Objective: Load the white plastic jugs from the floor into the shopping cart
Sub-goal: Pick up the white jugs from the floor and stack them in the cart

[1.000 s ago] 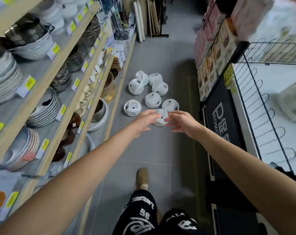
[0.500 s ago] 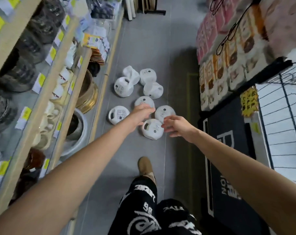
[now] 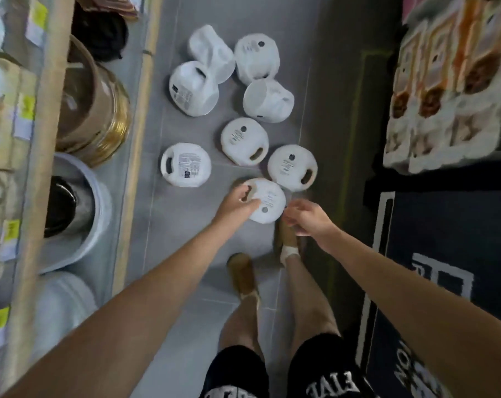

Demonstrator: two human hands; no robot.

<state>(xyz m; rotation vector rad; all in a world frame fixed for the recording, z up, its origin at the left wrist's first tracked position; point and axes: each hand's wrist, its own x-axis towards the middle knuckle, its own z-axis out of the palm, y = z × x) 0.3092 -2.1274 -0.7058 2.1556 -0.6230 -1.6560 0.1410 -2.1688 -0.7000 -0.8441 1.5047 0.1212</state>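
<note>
Grey tiled floor (image 3: 186, 268) ran down centre; wooden shelving (image 3: 42, 168) at left, dark mat (image 3: 433, 254) at right. Smooth, round white plastic jugs (image 3: 245, 140) clustered upper centre. Left hand (image 3: 237, 202) gripped nearest jug (image 3: 269, 202) by handle slot, mid-frame; right hand (image 3: 306, 219) loosely curled just beside it, holding nothing.

Nearest jug (image 3: 268, 201): sat on the floor (image 3: 180, 282) between the hands; the left hand (image 3: 237, 203) gripped its handle side, the right hand (image 3: 306, 219) hovered just beside its opposite edge.
Side jug (image 3: 186, 165): lay left of and beyond the left hand, apart from the rest.
Middle jugs: one (image 3: 243, 140) stood straight beyond the left hand, another (image 3: 292, 166) beyond the right hand, just beside the nearest jug.
Far cluster (image 3: 268, 100): four jugs packed together, farthest beyond both hands.
Shelving (image 3: 42, 139): ran along left of the left hand.
Mat (image 3: 444, 254): lay right of the right hand.
Shoes: one (image 3: 286, 237) sat under the right hand, the other (image 3: 242, 272) behind both hands.
</note>
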